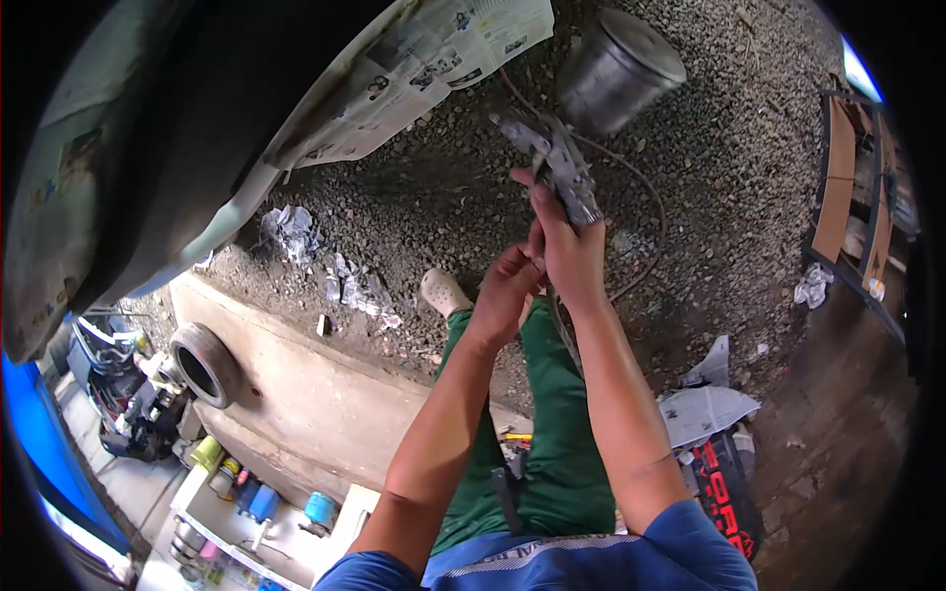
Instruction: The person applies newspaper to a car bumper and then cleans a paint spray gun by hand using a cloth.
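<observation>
Gravel (729,187) all round in the head view; right hand (564,234) curls about the grey spray gun (566,169) out ahead, left hand (508,284) bunched just below, pinching what? Can't tell. Looks like adjusting, next move calling for steady support.

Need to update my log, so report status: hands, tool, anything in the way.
Right hand gripping grey gun-shaped tool. Left hand close by, fingers bunched, grip unclear. Metal pot just beyond tool; hose curving alongside, possible snag.
</observation>
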